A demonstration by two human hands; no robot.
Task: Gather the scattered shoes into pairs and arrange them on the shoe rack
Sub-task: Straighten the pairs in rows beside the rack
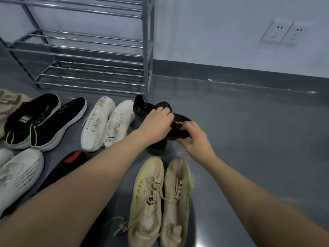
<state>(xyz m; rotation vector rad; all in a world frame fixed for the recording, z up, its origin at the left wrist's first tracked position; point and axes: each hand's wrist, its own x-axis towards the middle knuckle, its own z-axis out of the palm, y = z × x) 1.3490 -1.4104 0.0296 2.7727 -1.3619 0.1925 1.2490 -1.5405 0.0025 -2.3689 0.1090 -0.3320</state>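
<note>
A chrome-barred shoe rack (92,56) stands against the wall at the floor's far left. Before it lie a black-and-green pair (44,122) and a white pair (105,123), each side by side. A beige pair (160,202) lies nearest. Two black shoes (179,131) sit by the rack's right post, one raised. A black shoe with red patch (71,159) and white shoes (17,175) lie left.

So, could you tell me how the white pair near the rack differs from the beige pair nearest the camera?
The white pair is plain white; the beige pair is tan with yellow-green side streaks. The white pair sits just in front of the shoe rack; the beige pair lies further from it, between the forearms. Both are lace-up sneakers, side by side on the floor.
</note>
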